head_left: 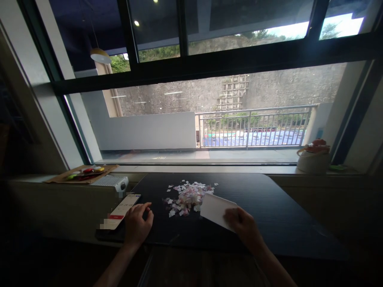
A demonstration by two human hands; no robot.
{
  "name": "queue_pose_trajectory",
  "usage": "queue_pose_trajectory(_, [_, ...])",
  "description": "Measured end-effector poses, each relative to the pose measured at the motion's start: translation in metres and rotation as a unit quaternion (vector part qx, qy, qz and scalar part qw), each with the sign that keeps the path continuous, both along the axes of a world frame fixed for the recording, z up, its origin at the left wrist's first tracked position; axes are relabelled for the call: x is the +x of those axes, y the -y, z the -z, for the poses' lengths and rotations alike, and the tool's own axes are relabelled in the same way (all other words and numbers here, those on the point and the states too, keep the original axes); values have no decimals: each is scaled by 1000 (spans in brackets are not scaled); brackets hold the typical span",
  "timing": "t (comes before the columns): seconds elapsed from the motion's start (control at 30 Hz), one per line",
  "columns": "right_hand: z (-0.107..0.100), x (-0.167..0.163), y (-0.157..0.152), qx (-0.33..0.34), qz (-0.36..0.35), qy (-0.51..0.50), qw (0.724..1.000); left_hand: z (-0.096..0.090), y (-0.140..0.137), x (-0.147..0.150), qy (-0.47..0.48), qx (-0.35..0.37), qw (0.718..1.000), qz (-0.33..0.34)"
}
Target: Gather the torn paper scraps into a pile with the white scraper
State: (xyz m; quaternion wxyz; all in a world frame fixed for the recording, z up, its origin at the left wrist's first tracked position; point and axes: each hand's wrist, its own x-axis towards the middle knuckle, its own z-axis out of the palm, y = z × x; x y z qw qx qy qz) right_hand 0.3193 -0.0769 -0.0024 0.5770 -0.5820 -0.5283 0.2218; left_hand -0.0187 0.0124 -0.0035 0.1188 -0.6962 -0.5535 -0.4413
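Right hand [241, 224] clamped on white card [213, 209], free end at right side of paper scraps [191, 194]
Gripped by near end, probably to leave flat face free; left hand [139, 220] bent, thumb and fingers apart, nothing seen in it, beside phone [122, 208], contact unclear; phone at left edge of dark table [269, 211], likely to clear the scraps mid-table; card thin, stiff-looking; scraps small, squarish, white and pinkish; tabletop smooth, faintly grained

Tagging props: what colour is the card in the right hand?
The card is white, clearest in the head view.
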Motion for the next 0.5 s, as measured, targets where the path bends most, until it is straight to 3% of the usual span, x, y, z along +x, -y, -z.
queue_pose_trajectory(0.2, [-6,8,2,-62,12,-26,998,0,0,1,-2,3,1000,-2])
queue_pose_trajectory(0.5, [-9,-11,1,-114,-52,-68,990,-1,1,4,-7,5,1000,-6])
